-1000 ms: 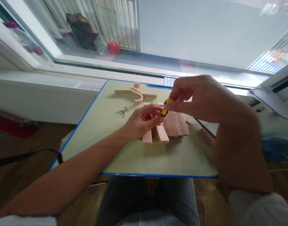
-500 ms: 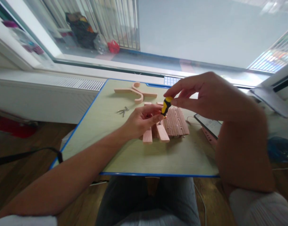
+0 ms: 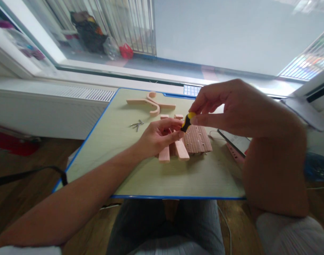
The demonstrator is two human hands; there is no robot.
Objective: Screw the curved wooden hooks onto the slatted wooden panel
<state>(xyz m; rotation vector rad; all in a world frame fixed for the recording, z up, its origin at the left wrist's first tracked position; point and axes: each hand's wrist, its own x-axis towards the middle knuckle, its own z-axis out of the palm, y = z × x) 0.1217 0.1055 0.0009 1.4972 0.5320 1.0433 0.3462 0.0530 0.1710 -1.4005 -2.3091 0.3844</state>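
My right hand (image 3: 217, 104) pinches the top of a short yellow and black screwdriver (image 3: 186, 123) between thumb and fingers. The screwdriver leans, its handle's upper end toward the right. At its lower end, the thumb and fingers of my left hand (image 3: 162, 136) close around it. The blade tip is hidden behind the left fingers. Beneath lie two pale wooden strips (image 3: 181, 150), side by side across a brown ridged wooden board (image 3: 197, 140) with several small holes. My left hand covers the middle of the strips.
Several loose screws (image 3: 137, 124) lie left of the board. Curved wooden pieces (image 3: 154, 104) rest farther back on the blue-edged table (image 3: 140, 180). On the right, a phone-like device (image 3: 235, 141) leans on a pink object. A window and a radiator (image 3: 45, 109) stand behind and left.
The screwdriver's upper end has tilted slightly to the right, and my right fingers have shifted with it. My left hand keeps its pinch, and the wooden pieces stay in place.
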